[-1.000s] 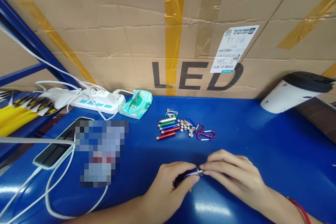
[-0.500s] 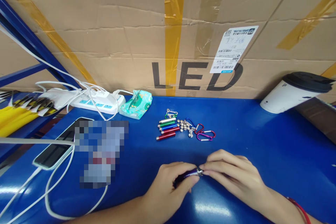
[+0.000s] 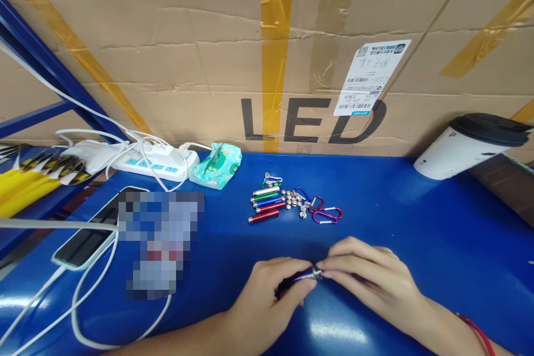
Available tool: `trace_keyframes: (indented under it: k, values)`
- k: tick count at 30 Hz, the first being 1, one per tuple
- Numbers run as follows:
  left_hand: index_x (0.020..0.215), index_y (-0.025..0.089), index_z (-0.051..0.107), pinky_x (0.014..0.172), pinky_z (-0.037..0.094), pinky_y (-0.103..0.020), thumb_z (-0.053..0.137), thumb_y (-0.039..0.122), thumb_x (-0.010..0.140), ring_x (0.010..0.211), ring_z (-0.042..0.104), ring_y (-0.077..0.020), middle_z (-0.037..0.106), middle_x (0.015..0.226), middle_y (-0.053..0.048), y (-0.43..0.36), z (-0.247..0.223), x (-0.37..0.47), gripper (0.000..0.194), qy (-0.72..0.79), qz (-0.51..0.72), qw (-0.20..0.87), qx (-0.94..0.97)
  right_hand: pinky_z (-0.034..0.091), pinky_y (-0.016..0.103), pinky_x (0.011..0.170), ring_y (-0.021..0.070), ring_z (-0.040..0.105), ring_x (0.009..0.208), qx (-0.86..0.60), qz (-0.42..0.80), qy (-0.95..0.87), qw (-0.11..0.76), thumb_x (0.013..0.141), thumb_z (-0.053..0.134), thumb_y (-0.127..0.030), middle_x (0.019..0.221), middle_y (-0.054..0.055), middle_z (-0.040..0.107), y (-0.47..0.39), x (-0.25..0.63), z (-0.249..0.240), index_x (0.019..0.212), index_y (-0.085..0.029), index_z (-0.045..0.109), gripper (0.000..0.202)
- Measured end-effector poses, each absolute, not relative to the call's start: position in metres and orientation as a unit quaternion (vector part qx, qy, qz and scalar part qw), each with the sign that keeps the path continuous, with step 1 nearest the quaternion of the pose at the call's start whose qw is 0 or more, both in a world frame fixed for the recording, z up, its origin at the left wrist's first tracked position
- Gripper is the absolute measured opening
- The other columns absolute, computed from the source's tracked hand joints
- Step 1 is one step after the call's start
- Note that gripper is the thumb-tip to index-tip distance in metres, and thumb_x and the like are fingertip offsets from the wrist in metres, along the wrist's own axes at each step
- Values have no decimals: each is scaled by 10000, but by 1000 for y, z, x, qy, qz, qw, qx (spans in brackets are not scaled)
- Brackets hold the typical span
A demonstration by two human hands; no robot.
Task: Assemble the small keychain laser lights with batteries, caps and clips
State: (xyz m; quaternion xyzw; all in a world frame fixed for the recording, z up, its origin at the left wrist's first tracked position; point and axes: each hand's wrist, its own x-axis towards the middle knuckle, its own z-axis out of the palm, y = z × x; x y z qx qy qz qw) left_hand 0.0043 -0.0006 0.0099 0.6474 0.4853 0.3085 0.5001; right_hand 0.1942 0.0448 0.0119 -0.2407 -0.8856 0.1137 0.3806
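Observation:
My left hand [image 3: 271, 300] is closed around a dark purple tube [image 3: 301, 276] with a silver end. The fingertips of my right hand [image 3: 375, 278] pinch at that silver end, partly hiding it. Beyond my hands lie several coloured metal tubes [image 3: 267, 204] in red, blue, green and silver. Small silver caps [image 3: 292, 199] are gathered at their right. Carabiner clips [image 3: 327, 215] in purple, red and blue rest beside the caps, and a green and a silver clip [image 3: 272, 180] are behind the tubes.
On the blue table [image 3: 225, 245] are a phone [image 3: 94, 233], white cables, a power strip [image 3: 154, 164], a teal packet [image 3: 217, 167] and a blurred-out item [image 3: 161, 245]. A lidded white cup [image 3: 454, 150] stands at right. Behind is a large cardboard box [image 3: 200, 67].

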Motion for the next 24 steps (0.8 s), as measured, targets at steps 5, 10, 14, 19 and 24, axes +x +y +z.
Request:
trace_keyframes:
  k: [5, 10, 14, 19, 24]
  values:
    - [788, 154, 643, 583, 372, -215, 472, 237, 863, 593, 498, -123, 522, 625, 13, 0, 9, 5, 204, 487, 307, 493, 653, 468, 149, 485, 77, 625, 626, -237, 116, -884, 387, 905, 485, -224, 731, 20, 648, 45, 193, 12, 856, -178, 661, 189]
    - [787, 150, 644, 577, 368, -213, 468, 231, 864, 590, 495, -122, 516, 621, 14, -1, 10, 5, 209, 487, 305, 494, 652, 458, 150, 492, 71, 619, 625, -236, 125, -884, 384, 906, 490, -219, 738, 26, 643, 45, 194, 12, 863, -163, 657, 181]
    - [794, 147, 651, 578, 365, -213, 470, 233, 864, 590, 497, -122, 513, 617, 15, -1, 11, 5, 212, 487, 303, 493, 654, 451, 152, 487, 70, 617, 624, -237, 126, -883, 386, 907, 493, -226, 735, 23, 641, 45, 194, 12, 859, -165, 654, 179]
    - [797, 145, 653, 583, 367, -213, 471, 230, 864, 593, 499, -122, 516, 621, 13, 1, 10, 5, 212, 490, 300, 490, 655, 446, 149, 486, 69, 624, 634, -241, 119, -882, 387, 909, 489, -233, 735, 21, 647, 45, 193, 12, 848, -169, 660, 192]
    - [783, 144, 650, 581, 368, -209, 467, 231, 867, 592, 497, -120, 515, 621, 13, -1, 9, 4, 219, 486, 305, 488, 657, 440, 150, 474, 67, 631, 612, -258, 101, -880, 386, 919, 467, -252, 708, 10, 656, 44, 192, 15, 802, -188, 671, 244]
